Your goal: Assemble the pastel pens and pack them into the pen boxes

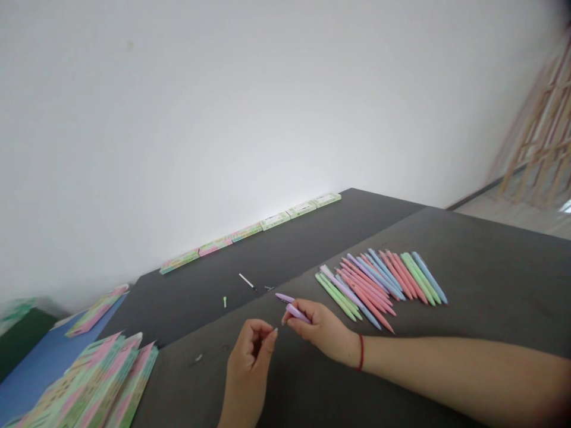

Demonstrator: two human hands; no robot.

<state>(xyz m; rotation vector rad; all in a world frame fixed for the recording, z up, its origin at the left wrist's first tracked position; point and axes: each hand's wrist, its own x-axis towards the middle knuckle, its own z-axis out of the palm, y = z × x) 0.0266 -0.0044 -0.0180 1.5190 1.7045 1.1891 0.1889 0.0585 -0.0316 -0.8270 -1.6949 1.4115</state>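
Clock directions are taken from the left hand. At 9 o'clock, packs [129, 380] lie overlapped at the table's edge, presumably to leave the working area free. Nearer, a white scrap [198, 358] lies loose. At 11 o'clock rests a green part [225, 302]; at 12, a refill [247, 282] and, just right of it, what appears to be a spring [269, 289]. These small pieces lie apart, perhaps so each can be picked up singly.

The left hand [248, 360] has thumb and forefinger tips together; whether something small sits between them cannot be told. The right hand [325, 328], at 2 o'clock, grips a purple barrel [298, 313] between thumb and fingers, likely to steady it. A second purple piece [284, 297] shows just beyond; contact with the hand is unclear. Further along 2 o'clock, pens [379, 285] lie roughly parallel, some overlapping, within the right hand's reach.

The table [491, 267] is black, matt and seamed lengthwise. Boxes [274, 221] line its far side from 10 to 1 o'clock, against a plain white wall [267, 107]. A blurred wooden frame [544, 125] stands on pale floor at far 2 o'clock.
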